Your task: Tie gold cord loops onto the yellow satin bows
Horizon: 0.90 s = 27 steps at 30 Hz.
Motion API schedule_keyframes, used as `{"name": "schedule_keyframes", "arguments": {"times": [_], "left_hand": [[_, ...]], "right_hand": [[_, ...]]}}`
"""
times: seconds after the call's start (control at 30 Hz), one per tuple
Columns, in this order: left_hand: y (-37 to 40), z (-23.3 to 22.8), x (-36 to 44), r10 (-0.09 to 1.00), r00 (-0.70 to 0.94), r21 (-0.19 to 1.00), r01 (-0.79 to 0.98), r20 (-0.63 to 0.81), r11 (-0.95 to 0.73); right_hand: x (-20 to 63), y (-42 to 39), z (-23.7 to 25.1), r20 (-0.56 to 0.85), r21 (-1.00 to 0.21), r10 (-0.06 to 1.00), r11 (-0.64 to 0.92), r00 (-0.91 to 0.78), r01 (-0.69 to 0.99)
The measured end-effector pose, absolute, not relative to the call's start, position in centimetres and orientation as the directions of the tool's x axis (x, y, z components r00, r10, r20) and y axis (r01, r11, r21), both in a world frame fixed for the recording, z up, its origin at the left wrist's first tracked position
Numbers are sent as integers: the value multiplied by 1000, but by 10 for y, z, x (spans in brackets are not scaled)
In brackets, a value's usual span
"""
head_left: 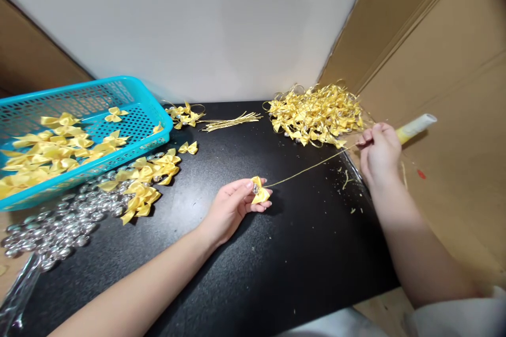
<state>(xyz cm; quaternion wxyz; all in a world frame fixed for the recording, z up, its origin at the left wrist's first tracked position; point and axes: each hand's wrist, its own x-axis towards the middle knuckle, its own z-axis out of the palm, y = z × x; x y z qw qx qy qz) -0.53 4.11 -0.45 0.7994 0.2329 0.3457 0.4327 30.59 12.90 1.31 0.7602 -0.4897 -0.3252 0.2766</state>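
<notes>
**Gold cord stretched between two hands**

Pinched in the left hand (pixel 233 205), low on the black tabletop (pixel 300 253), sits a small yellow satin ribbon bow (pixel 260 191) with a silver bead. From it a thin gold cord (pixel 312 167) runs taut to the right hand (pixel 378 151), fingers closed on its end and on a pale yellow tube (pixel 415 127). Behind lies a heap of finished yellow bows (pixel 316 113); far left, a turquoise perforated plastic basket (pixel 138 116).

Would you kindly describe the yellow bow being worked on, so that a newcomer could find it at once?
Start at the black table and look near its middle, where the left hand rests. The yellow bow is pinched in its fingertips. Unlike the loose bows by the blue basket, it has a taut gold cord running to the right hand.
</notes>
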Motion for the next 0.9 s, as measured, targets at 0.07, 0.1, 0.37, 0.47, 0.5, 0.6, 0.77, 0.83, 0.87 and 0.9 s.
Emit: {"name": "schedule_keyframes", "arguments": {"times": [0.07, 0.1, 0.37, 0.47, 0.5, 0.6, 0.77, 0.83, 0.87, 0.9], "left_hand": [[41, -5, -5, 852, 386, 673, -527, -354, 519], [41, -5, -5, 851, 387, 674, -525, -355, 519], [42, -6, -4, 860, 369, 668, -544, -354, 508], [44, -5, -3, 882, 314, 679, -563, -351, 471], [45, -5, -3, 887, 297, 688, -560, -354, 462], [47, 0, -6, 904, 246, 740, -521, -349, 426], [44, 22, -19, 953, 304, 997, -80, 19, 5], [37, 28, -20, 821, 500, 892, 187, 275, -412], [33, 28, -20, 706, 611, 761, 249, 357, -600], [27, 26, -18, 569, 716, 600, 262, 405, -756]], "right_hand": [[307, 129, 11, 233, -923, 748, 371, 622, -101], [307, 129, 9, 236, -922, 750, 374, 618, -103], [311, 128, 10, 185, -927, 786, 339, 590, -162], [314, 129, 13, 157, -934, 810, 307, 565, -181], [314, 129, 14, 149, -936, 815, 299, 560, -185], [313, 130, 15, 126, -939, 824, 278, 553, -200], [308, 127, 20, 94, -948, 820, 248, 564, -202], [302, 128, 25, 103, -954, 809, 245, 579, -172], [298, 130, 29, 119, -958, 801, 249, 587, -146], [294, 133, 34, 139, -961, 796, 253, 589, -114]]}}
